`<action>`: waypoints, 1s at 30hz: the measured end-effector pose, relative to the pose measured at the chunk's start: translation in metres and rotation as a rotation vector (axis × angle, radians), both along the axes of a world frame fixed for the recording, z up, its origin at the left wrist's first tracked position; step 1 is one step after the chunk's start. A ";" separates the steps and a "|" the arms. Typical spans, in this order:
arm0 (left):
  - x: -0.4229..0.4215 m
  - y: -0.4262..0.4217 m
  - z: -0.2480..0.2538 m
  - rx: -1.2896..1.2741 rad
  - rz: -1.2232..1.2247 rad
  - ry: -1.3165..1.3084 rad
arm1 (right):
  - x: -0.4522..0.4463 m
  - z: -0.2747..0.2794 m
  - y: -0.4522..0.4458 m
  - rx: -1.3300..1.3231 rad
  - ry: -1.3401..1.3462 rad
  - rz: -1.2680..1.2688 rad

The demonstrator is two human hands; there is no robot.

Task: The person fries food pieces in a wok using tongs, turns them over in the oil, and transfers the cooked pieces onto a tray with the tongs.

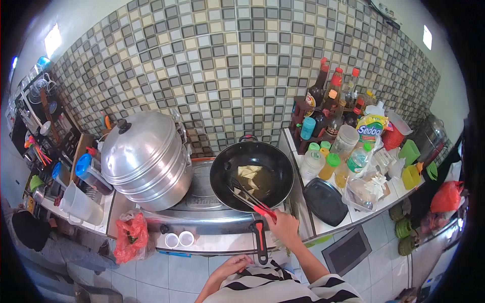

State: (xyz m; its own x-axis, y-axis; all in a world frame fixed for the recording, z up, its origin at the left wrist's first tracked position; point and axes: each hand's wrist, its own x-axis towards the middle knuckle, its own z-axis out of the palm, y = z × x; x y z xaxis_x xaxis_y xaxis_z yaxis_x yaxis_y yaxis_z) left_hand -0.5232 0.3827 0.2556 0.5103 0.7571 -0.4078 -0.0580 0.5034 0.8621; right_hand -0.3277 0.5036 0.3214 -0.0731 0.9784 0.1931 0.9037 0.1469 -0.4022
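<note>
My right hand is closed round the red handle of a pair of tongs. The metal tips of the tongs reach down into a black wok on the stove. Pale, flat pieces of food lie in oil in the wok, some of them overlapping. The wok's black and red handle points toward me, between my two hands. My left hand rests at my waist, left of that handle and apart from it. Its fingers are loosely curled, with nothing visible in them.
A large aluminium steamer pot stands left of the wok. Two white cups and a red plastic bag are at the front edge. On the right counter are bottles, jars, a black tray and a clear container.
</note>
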 end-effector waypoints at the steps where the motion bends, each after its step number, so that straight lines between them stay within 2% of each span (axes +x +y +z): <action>1: 0.000 0.000 0.001 0.002 -0.003 0.000 | 0.000 -0.001 -0.001 -0.008 0.033 -0.005; 6: 0.001 -0.001 0.000 0.002 0.005 -0.003 | 0.004 0.003 -0.004 -0.036 0.103 -0.057; 18: 0.003 -0.002 0.003 0.007 0.003 -0.031 | 0.021 0.000 0.006 0.068 -0.065 -0.154; 21: 0.002 -0.002 0.005 0.008 -0.016 0.012 | 0.032 -0.001 0.007 0.064 0.048 -0.167; 23: 0.000 -0.002 0.004 0.014 -0.049 0.022 | 0.040 -0.007 0.009 0.064 0.296 -0.189; 24: 0.000 -0.001 0.005 0.010 -0.049 0.020 | 0.044 -0.007 0.007 0.061 0.293 -0.189; 26: 0.000 0.000 0.012 0.003 -0.072 0.050 | 0.048 0.010 -0.002 -0.315 0.890 -0.195; 27: 0.000 -0.001 0.013 0.000 -0.075 0.047 | 0.050 0.014 -0.006 -0.315 0.888 -0.200; 29: 0.001 0.001 0.013 -0.053 -0.069 0.062 | 0.054 0.020 -0.013 -0.533 1.332 -0.072; 30: 0.003 0.002 0.011 -0.053 -0.088 0.059 | 0.054 0.023 -0.017 -0.595 1.433 -0.051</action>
State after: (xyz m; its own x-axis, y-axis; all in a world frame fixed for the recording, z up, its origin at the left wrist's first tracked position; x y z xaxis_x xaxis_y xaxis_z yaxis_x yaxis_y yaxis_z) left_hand -0.5203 0.3847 0.2666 0.5480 0.6871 -0.4771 0.0386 0.5490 0.8349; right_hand -0.2738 0.4863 0.3441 -0.1388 0.9323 -0.3339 -0.2752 -0.3602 -0.8914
